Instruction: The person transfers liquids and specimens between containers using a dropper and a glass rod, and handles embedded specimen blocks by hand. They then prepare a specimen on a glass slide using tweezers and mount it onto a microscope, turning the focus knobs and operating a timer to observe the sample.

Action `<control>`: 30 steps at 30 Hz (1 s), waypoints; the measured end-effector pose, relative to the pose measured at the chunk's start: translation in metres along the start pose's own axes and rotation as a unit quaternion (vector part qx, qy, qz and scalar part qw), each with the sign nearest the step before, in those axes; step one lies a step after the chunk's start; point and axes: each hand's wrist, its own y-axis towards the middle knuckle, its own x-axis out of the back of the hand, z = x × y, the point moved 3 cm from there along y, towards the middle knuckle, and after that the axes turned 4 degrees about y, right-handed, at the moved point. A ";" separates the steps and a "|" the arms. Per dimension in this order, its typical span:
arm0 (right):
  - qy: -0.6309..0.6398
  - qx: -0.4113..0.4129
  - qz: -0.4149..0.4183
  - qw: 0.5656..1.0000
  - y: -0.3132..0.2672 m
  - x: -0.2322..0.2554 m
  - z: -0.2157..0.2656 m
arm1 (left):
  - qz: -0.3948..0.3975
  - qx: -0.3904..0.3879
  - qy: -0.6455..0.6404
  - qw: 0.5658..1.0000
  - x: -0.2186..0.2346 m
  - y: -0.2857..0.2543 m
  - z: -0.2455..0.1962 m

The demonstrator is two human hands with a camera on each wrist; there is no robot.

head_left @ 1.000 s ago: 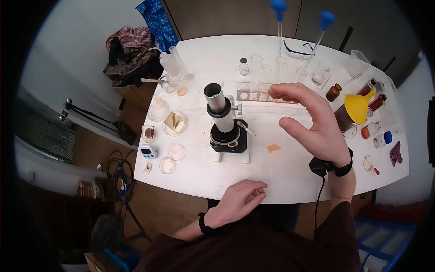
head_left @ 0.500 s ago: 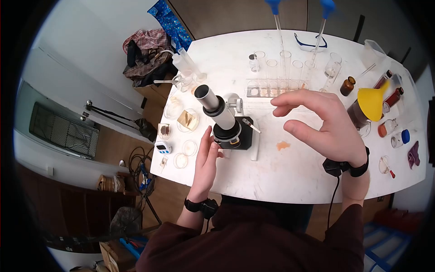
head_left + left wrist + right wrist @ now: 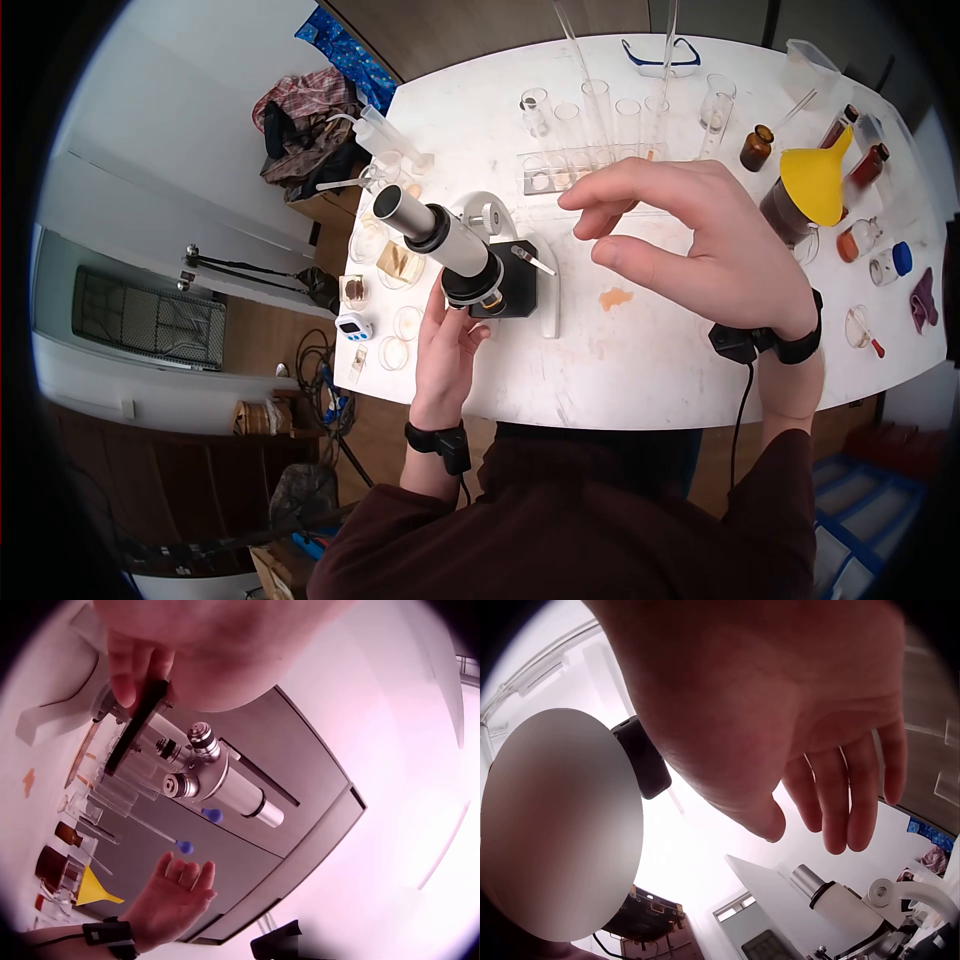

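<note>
A black and silver microscope stands on its white base on the table, its tube leaning to the left. My left hand is at the near left side of its black stage. In the left wrist view the fingers reach bent beneath the stage edge, below the objectives; I cannot tell what they pinch. Raised over the right half of the table, my right hand holds nothing, its fingers loosely bent and thumb apart.
Behind the right hand stand test tubes in a rack and safety glasses. To the right are a yellow funnel, a brown bottle and several jars. Petri dishes and a small timer lie left. An orange stain marks the table.
My left hand has gone from the table's front edge to the microscope, its fingers moving in under the stage. The right hand stays raised in much the same pose. The head view has shifted.
</note>
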 end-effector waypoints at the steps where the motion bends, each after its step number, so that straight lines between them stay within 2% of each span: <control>1: -0.002 -0.009 0.009 1.000 -0.001 0.000 -0.001 | 0.000 0.003 0.001 1.000 -0.001 0.000 0.000; 3: -0.001 -0.014 0.009 1.000 -0.001 0.000 -0.002 | -0.007 -0.021 0.009 1.000 -0.004 0.000 -0.001; 10: -0.016 -0.016 0.017 1.000 0.000 -0.001 -0.002 | -0.003 -0.021 0.023 1.000 -0.012 0.006 -0.001; 19: -0.012 -0.032 0.007 0.999 0.004 -0.003 -0.004 | 0.053 -0.020 0.000 0.998 -0.023 0.011 0.010; 22: -0.002 -0.046 -0.017 0.999 0.005 -0.004 -0.003 | 0.027 -0.007 -0.002 1.000 -0.033 0.006 0.010; 26: -0.017 -0.067 -0.008 0.998 0.004 -0.002 -0.002 | 0.058 0.017 0.013 0.998 -0.027 0.009 0.015; 30: -0.052 -0.045 -0.006 0.998 0.003 0.000 -0.003 | 0.041 0.044 0.066 0.996 -0.015 -0.007 -0.009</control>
